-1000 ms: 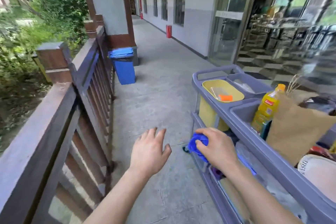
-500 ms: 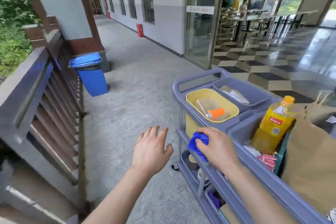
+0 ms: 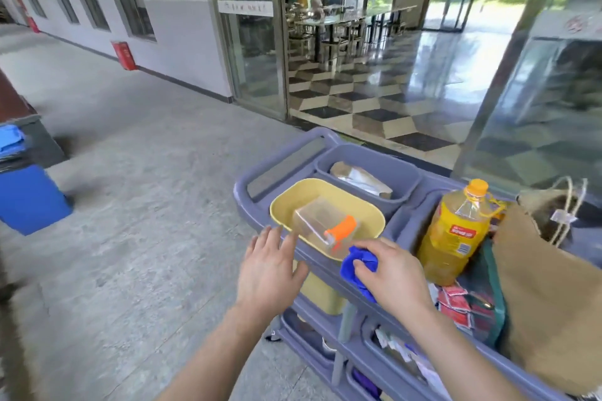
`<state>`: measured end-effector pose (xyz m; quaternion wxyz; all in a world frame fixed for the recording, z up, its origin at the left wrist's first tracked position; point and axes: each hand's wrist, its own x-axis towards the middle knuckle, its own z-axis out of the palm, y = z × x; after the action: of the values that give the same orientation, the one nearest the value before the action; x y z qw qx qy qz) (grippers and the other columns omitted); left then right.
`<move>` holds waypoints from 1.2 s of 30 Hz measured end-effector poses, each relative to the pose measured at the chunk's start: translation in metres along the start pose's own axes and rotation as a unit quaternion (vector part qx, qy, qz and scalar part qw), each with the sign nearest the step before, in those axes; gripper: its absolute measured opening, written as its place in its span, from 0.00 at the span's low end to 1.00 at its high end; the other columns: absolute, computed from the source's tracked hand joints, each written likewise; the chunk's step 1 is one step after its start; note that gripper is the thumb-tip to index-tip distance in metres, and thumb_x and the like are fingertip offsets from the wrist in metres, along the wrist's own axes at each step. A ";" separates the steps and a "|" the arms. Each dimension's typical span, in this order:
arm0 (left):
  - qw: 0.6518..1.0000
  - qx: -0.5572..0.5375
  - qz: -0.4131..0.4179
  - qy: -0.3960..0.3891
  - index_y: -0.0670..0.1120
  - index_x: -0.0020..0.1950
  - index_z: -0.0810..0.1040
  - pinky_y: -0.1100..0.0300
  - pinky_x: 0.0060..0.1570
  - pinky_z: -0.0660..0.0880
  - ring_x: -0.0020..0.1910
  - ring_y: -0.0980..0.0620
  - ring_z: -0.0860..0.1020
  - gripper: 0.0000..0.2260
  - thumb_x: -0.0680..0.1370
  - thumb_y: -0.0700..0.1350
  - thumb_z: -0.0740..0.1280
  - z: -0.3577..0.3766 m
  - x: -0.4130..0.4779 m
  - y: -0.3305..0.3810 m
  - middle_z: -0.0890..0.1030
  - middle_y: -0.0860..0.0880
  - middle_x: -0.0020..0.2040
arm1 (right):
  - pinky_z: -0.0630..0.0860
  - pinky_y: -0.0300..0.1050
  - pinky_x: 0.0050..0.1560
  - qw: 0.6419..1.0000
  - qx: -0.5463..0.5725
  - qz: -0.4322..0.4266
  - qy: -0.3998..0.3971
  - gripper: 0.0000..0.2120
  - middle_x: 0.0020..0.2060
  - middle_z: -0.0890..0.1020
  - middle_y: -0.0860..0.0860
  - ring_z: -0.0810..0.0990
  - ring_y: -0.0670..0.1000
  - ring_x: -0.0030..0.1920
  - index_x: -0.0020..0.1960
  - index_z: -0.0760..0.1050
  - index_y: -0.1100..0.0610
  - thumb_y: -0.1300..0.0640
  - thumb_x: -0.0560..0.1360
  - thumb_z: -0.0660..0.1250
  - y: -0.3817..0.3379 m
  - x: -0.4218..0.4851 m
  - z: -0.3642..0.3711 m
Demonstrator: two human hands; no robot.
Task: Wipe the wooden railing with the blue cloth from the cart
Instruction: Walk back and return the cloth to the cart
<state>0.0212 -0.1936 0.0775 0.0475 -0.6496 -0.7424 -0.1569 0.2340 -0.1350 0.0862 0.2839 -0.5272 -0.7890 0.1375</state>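
Observation:
My right hand [image 3: 392, 277] is closed on a crumpled blue cloth [image 3: 356, 265], held at the near rim of the grey-purple cart [image 3: 257, 187], just in front of a yellow tub [image 3: 371, 216]. My left hand [image 3: 268, 272] hovers open, fingers spread, beside the cart's left side and holds nothing. The wooden railing is out of the frame; only a dark blurred strip shows at the far left edge.
The cart's top holds a clear box with an orange part [image 3: 325, 226] in the yellow tub, a grey bin [image 3: 368, 169], a yellow oil bottle [image 3: 456, 231] and a brown paper bag [image 3: 550, 296]. A blue waste bin [image 3: 29, 195] stands left. Glass doors [image 3: 250, 29] lie beyond.
The view has swung right, from the railing to the cart. My right hand has kept its hold on the blue cloth and has risen to the cart's top rim.

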 end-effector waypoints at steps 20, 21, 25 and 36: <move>0.947 -0.027 0.291 -0.133 0.48 0.74 0.70 0.35 0.70 0.65 0.72 0.36 0.68 0.31 0.78 0.60 0.46 0.094 0.140 -0.009 0.72 0.39 0.71 | 0.75 0.50 0.50 0.926 -0.127 0.242 0.261 0.13 0.54 0.79 0.51 0.75 0.54 0.50 0.57 0.78 0.56 0.60 0.73 0.69 -0.006 0.027 0.054; 0.945 -0.024 0.294 -0.141 0.48 0.76 0.67 0.36 0.72 0.62 0.73 0.37 0.65 0.32 0.77 0.61 0.44 0.099 0.143 -0.006 0.70 0.40 0.73 | 0.75 0.50 0.50 0.925 -0.133 0.237 0.267 0.13 0.54 0.79 0.51 0.75 0.54 0.50 0.58 0.78 0.57 0.59 0.73 0.69 -0.004 0.030 0.058; 0.942 -0.013 0.291 -0.166 0.48 0.78 0.63 0.36 0.73 0.59 0.74 0.40 0.63 0.34 0.77 0.62 0.41 0.119 0.147 0.001 0.69 0.41 0.73 | 0.73 0.51 0.53 0.925 -0.158 0.237 0.254 0.16 0.57 0.77 0.52 0.73 0.55 0.54 0.60 0.76 0.57 0.57 0.73 0.70 0.004 0.034 0.082; 0.941 -0.027 0.272 -0.198 0.54 0.71 0.68 0.43 0.64 0.71 0.64 0.45 0.72 0.30 0.75 0.61 0.42 0.129 0.148 0.006 0.73 0.47 0.66 | 0.72 0.52 0.58 0.933 -0.225 0.252 0.123 0.18 0.63 0.75 0.51 0.72 0.57 0.57 0.64 0.72 0.54 0.49 0.77 0.61 0.022 0.024 0.110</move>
<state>0.0223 -0.0141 -0.0027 -0.0772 -0.8458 -0.5273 -0.0259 0.1782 -0.0952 -0.0061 0.2092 -0.7713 -0.5996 -0.0426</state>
